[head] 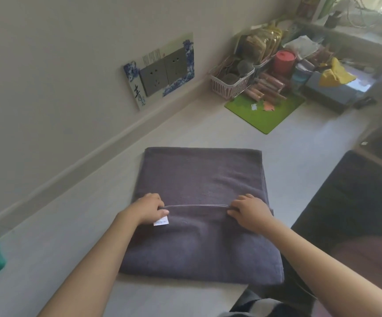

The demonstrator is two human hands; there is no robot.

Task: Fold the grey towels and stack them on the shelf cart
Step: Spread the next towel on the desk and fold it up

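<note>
Fingers (232,205) of both hands were curled round the hem of the grey towel (203,175), which was laid near the surface's (208,124) front edge and judged soft, limp and best gripped at that hem's ends.

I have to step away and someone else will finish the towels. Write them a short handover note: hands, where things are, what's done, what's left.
Left hand: grips the folded edge of the grey towel at its left end, just above the white care label.
Right hand: grips the same edge at its right end.
Towel: lies flat on the white counter, near part doubled over, the fold edge running between the two hands.
Done: at least one fold is in.
Left: finish folding this towel and place it on the shelf cart, which is not in view. No other grey towels are visible from here.
</note>
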